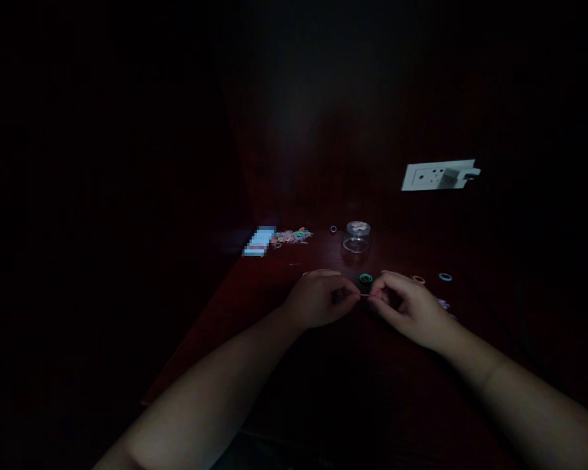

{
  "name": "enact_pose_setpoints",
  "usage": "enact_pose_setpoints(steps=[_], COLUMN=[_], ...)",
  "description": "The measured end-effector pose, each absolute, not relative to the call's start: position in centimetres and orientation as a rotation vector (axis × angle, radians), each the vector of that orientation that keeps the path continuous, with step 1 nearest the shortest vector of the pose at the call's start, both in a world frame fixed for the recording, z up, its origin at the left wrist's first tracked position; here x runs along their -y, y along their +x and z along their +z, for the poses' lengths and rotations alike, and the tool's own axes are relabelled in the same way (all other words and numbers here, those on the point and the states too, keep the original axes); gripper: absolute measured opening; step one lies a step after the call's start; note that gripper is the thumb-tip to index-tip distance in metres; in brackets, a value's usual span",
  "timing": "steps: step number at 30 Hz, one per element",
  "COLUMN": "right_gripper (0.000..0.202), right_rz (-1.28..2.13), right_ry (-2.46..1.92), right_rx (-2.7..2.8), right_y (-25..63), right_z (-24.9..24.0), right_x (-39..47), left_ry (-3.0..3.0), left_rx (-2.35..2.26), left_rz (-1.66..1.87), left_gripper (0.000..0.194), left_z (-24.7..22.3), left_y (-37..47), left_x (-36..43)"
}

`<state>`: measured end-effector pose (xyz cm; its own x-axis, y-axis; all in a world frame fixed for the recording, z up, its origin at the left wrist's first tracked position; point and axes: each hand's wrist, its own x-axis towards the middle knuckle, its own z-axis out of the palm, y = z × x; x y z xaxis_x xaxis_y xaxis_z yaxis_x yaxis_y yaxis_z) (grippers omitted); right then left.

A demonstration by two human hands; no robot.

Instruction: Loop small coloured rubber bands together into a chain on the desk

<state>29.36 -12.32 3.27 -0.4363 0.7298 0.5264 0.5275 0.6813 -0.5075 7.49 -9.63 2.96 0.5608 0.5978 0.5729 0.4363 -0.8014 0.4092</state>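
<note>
My left hand (323,297) and my right hand (411,310) come close together above the dark red table. Both pinch a thin, pale pinkish elastic band (365,296), which is pulled into a short line between the fingertips. Just beyond the fingertips lie green elastic bands (366,279). An orange band (419,280) and a blue band (445,277) rest past my right hand. Some purple bands (441,303) are partly hidden behind that hand.
A clear lidded jar (356,243) stands towards the wall. To its left are a small pale ring (333,229), a pile of mixed coloured bands (294,236) and a lit, blurred screen (259,241). A wall socket (428,176) holds a white plug (458,175). The surroundings are very dark.
</note>
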Motion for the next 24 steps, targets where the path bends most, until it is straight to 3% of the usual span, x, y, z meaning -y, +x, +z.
enact_pose_setpoints(steps=[24], right_gripper=[0.008], right_rz=[0.366], right_ry=[-0.992], right_rx=[2.12], right_y=[29.56], right_z=[2.74], right_x=[12.16], left_ry=[2.537], left_rx=[-0.858], left_rz=[1.092], left_gripper=[0.012], left_z=[2.79], left_y=[6.93], left_x=[9.25])
